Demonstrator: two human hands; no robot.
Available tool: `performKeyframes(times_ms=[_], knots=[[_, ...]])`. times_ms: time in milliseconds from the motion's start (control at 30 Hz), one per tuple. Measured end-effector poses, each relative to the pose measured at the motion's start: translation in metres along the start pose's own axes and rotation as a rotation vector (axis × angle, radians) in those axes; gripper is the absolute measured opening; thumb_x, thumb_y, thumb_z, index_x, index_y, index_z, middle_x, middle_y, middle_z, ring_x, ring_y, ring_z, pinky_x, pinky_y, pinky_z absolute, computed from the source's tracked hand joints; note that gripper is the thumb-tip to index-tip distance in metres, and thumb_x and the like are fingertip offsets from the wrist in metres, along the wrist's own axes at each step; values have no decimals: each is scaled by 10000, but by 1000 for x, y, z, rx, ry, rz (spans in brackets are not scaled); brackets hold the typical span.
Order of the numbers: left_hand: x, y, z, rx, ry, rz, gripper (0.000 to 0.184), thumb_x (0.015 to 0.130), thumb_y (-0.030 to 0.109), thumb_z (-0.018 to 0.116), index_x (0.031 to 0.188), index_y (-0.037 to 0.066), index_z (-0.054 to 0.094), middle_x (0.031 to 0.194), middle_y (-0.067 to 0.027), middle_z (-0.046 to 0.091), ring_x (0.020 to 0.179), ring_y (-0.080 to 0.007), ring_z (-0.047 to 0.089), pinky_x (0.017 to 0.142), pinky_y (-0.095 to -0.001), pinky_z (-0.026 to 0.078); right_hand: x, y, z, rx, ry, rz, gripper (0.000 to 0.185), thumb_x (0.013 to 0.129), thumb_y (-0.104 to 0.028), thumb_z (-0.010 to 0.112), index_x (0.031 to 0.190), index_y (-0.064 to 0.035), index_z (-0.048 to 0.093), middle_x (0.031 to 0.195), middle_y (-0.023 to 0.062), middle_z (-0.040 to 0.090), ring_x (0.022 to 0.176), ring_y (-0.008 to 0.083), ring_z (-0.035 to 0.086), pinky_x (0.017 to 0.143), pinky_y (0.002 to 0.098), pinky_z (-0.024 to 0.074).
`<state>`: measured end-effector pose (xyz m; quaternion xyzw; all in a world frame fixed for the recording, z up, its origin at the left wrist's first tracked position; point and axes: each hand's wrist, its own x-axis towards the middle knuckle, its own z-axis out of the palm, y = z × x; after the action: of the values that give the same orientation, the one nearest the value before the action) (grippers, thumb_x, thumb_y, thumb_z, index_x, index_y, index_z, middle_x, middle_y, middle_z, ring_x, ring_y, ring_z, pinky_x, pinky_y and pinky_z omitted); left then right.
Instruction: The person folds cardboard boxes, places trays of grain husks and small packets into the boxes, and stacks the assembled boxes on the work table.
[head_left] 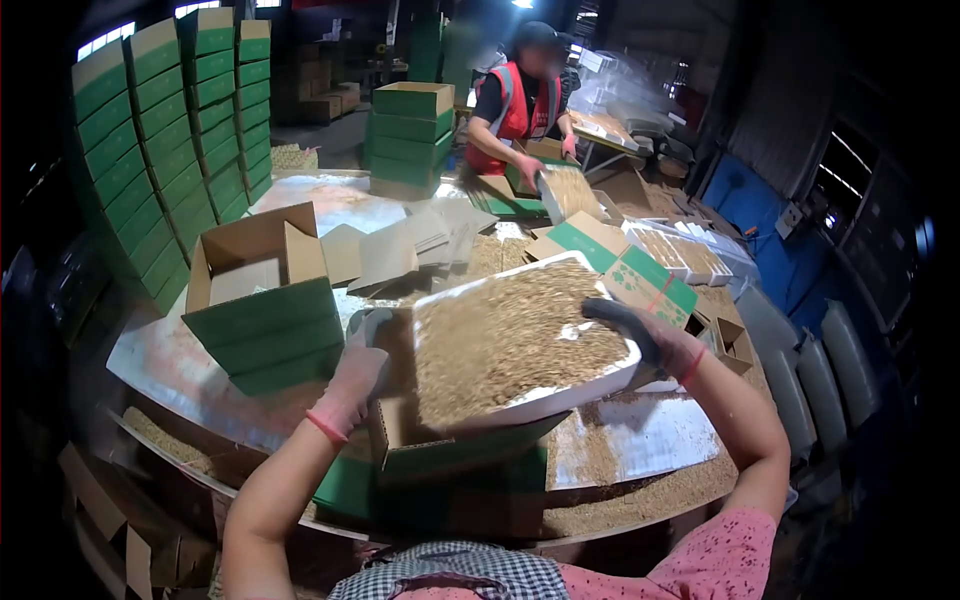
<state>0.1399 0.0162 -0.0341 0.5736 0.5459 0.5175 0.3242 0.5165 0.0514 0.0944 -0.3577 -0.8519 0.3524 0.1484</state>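
A white foam tray (512,340) filled with brown, husk-like loose material is tilted over an open green cardboard box (470,462). My right hand (640,340), in a dark-palmed glove with a pink cuff, grips the tray's right end, thumb over the rim. Small white bits lie on the material near that thumb. At the box's left side, my left hand (360,375), gloved the same way, is closed on the cardboard edge; its fingertips are partly hidden. The tray's near left corner overlaps the box opening. Much of the box's inside is covered by the tray.
Another open green box (265,320) stands left on the table (160,370). Grey cardboard sheets (405,245) lie behind. Tall green box stacks (140,170) rise at left. Opposite, a co-worker in a red vest (515,110) holds a similar tray. More filled trays (680,250) sit right.
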Motion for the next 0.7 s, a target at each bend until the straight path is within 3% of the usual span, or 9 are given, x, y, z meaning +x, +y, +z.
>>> performKeyframes(times_ms=[100,200,233,333,400,533,600,667,700], knots=[[-11,10,10,-6,-17,42,545,646,-76,434,1181,-35,529,1179,-136,517,1128,-243,491,1017,-280,352,30,-26,35,602,-95,351,672,920,-411,556,1416,-16,334,1381,115,447,1257,147,427,1039,275,357],[-31,15,-6,55,10,51,512,671,-54,461,1176,-26,543,1170,-147,525,1101,-226,503,986,-280,379,72,77,95,715,-218,518,616,877,-470,592,1270,-3,504,1240,127,564,1080,136,541,851,281,458],[-38,4,-12,158,26,147,526,666,-51,461,1182,-12,550,1121,-126,539,1009,-212,534,900,-270,431,80,69,94,510,-408,517,529,874,-457,596,1169,-19,570,1113,124,614,948,142,568,784,287,463],[-62,6,-32,-116,-42,-280,546,703,-16,440,1239,13,538,1045,-83,565,826,-147,543,726,-234,460,129,117,145,160,-632,437,349,865,-390,616,886,-51,700,751,89,658,672,187,597,622,327,456],[-74,7,-40,-134,-19,-272,549,716,35,425,1255,10,531,1090,-93,567,804,-118,520,683,-220,442,153,126,168,-448,-649,139,300,825,-353,640,929,-82,718,827,94,682,708,244,617,687,317,484],[-80,-3,-41,-16,-36,-123,625,652,62,435,1265,-16,532,1112,-80,541,834,-112,494,701,-180,417,158,68,215,-1007,-679,96,263,807,-330,632,951,-140,742,887,68,705,819,235,672,744,379,529],[-81,7,-45,-85,13,-260,654,627,68,441,1269,-29,511,1147,-89,528,976,-156,500,801,-208,427,143,23,201,-1156,-660,-51,238,817,-284,596,946,-151,746,900,52,713,828,217,683,671,384,536],[-79,-5,-61,10,-3,-186,595,696,31,462,1286,-44,479,1186,-95,518,1025,-157,492,851,-216,409,130,17,168,-945,-146,-317,218,819,-261,547,827,-110,704,807,86,693,760,246,676,620,375,521],[-70,-11,-62,15,8,-192,595,696,31,462,1286,-44,479,1186,-95,518,1025,-157,492,851,-216,409,148,20,146,-657,-59,-94,214,836,-265,545,771,-109,676,758,103,672,729,250,666,618,362,513]])
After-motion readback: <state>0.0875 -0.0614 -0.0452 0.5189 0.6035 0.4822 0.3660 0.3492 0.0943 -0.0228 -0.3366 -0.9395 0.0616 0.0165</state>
